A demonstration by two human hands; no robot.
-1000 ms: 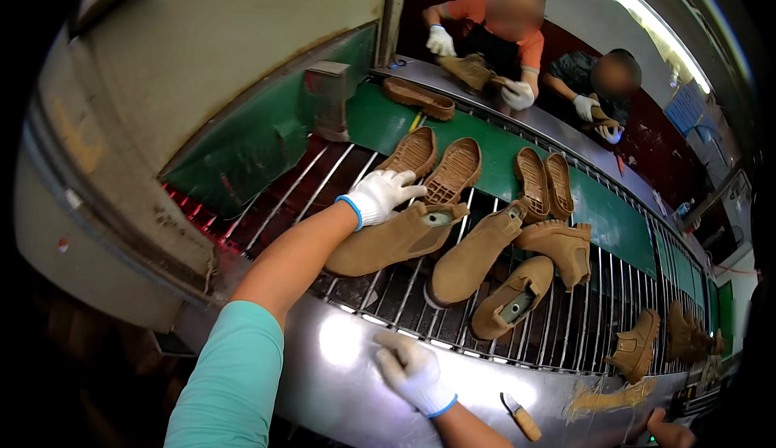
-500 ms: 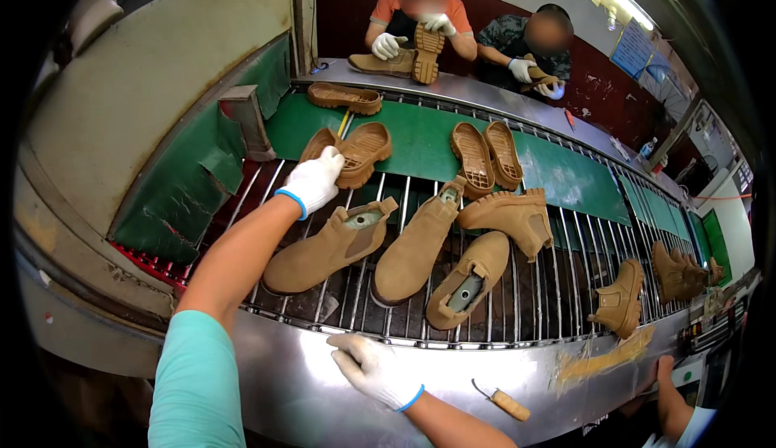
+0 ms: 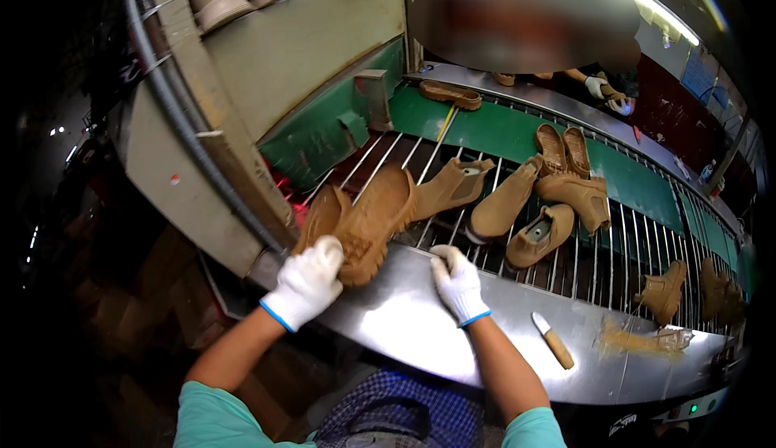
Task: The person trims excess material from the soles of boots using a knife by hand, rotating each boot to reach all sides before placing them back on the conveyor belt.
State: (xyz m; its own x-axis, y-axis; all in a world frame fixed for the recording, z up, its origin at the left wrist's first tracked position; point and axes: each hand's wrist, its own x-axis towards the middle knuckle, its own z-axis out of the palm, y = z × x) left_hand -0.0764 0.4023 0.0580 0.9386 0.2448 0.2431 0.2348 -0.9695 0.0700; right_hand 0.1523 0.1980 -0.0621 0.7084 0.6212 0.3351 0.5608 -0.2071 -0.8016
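My left hand (image 3: 307, 285), in a white glove with a blue cuff, is closed on two brown rubber soles, one larger in view (image 3: 384, 210) and one partly behind it (image 3: 325, 210). They are held above the near left end of the steel ledge (image 3: 412, 311). My right hand (image 3: 458, 282), gloved alike, is at the ledge's far edge with thumb and fingers a little apart and nothing in it. Past it, tan ankle boots lie on the metal rods: two on the left (image 3: 453, 189) (image 3: 503, 201), one with its opening up (image 3: 540, 236), one on its side (image 3: 578, 193).
A wooden-handled knife (image 3: 556, 346) lies on the ledge, right of my right hand. Two soles (image 3: 551, 151) rest on the green sheet (image 3: 501, 129); another sole (image 3: 449, 94) lies farther back. More boots (image 3: 664, 293) stand at right. A co-worker's gloved hand (image 3: 596, 86) shows across the conveyor.
My left hand has brought the two soles from the green sheet toward me, over the ledge. My right hand has stayed by the ledge. The view has turned left.
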